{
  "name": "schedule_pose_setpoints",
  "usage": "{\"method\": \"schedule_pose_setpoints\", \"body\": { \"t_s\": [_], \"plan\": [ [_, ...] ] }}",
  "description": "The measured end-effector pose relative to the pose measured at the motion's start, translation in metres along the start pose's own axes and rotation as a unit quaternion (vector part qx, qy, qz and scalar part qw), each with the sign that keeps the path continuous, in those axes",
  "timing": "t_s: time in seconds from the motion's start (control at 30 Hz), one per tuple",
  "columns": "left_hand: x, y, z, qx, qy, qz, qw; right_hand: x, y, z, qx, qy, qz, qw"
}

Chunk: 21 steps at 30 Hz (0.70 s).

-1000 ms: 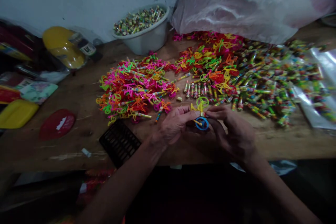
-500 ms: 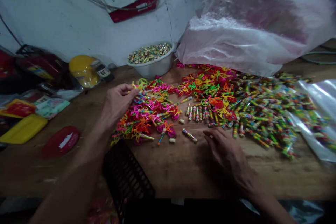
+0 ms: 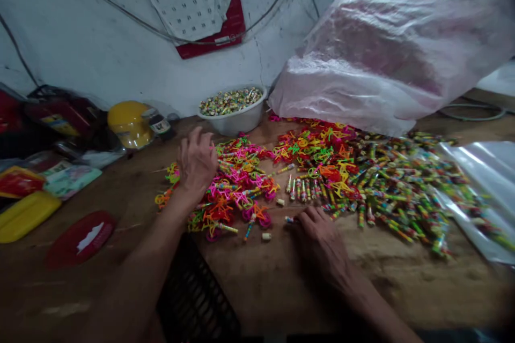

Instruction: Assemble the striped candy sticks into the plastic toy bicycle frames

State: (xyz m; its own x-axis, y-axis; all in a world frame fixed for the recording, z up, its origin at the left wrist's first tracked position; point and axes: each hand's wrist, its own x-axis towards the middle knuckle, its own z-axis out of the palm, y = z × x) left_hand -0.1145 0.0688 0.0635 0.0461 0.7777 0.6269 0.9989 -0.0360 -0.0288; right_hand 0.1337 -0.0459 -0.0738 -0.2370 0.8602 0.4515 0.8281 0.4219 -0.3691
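Note:
My left hand point(image 3: 197, 163) reaches over the left pile of bright plastic pieces point(image 3: 225, 187), some shaped like small bicycles. Its fingers look spread, with their tips partly hidden, and I see nothing held in them. On the wood in front, my right hand point(image 3: 322, 233) closes its fingertips over a small printed tube point(image 3: 288, 219); only one end of it shows. Near that tube lie two short pale cylinders, one point(image 3: 266, 236) closer to me and one point(image 3: 280, 202) farther off. A row of similar tubes point(image 3: 303, 189) lies just beyond my right hand.
A heap of wrapped tubes point(image 3: 402, 182) covers the right side, beside a clear plastic sheet point(image 3: 486, 171). Behind stand a filled white basin point(image 3: 241, 120) and a large plastic bag point(image 3: 341, 86). A black basket point(image 3: 201, 284) sits at the near edge; a red dish point(image 3: 80, 238) lies left.
My left hand has gone from pinching a yellow piece to lying spread over the pile. My right hand has moved left onto the printed tube. The view has tilted up slightly.

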Motion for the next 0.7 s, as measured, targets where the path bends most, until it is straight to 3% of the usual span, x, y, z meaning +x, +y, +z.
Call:
{"method": "schedule_pose_setpoints", "body": {
  "t_s": [0.07, 0.17, 0.23, 0.37, 0.53, 0.63, 0.7],
  "plan": [
    [-0.001, 0.026, 0.005, -0.070, -0.006, 0.044, 0.997, -0.004, 0.003, -0.004, 0.065, 0.022, 0.015, 0.998],
    [-0.009, 0.079, 0.021, -0.175, -0.120, 0.069, 0.975, -0.010, 0.004, -0.011, 0.124, 0.055, 0.055, 0.989],
    [-0.018, 0.116, 0.032, -0.225, -0.182, 0.100, 0.952, -0.016, 0.006, -0.011, 0.105, 0.089, 0.082, 0.987],
    [-0.034, 0.173, 0.042, -0.284, -0.165, 0.190, 0.925, -0.033, 0.016, -0.005, 0.032, 0.130, 0.066, 0.989],
    [-0.039, 0.197, 0.061, -0.285, -0.175, 0.234, 0.913, -0.039, 0.021, -0.005, 0.026, 0.106, 0.021, 0.994],
    [-0.031, 0.195, 0.075, -0.342, -0.197, 0.206, 0.896, -0.036, 0.019, -0.008, 0.034, 0.095, 0.022, 0.995],
    [-0.022, 0.187, 0.076, -0.396, -0.193, 0.148, 0.885, -0.036, 0.019, -0.009, 0.046, 0.114, 0.020, 0.992]
  ]
}}
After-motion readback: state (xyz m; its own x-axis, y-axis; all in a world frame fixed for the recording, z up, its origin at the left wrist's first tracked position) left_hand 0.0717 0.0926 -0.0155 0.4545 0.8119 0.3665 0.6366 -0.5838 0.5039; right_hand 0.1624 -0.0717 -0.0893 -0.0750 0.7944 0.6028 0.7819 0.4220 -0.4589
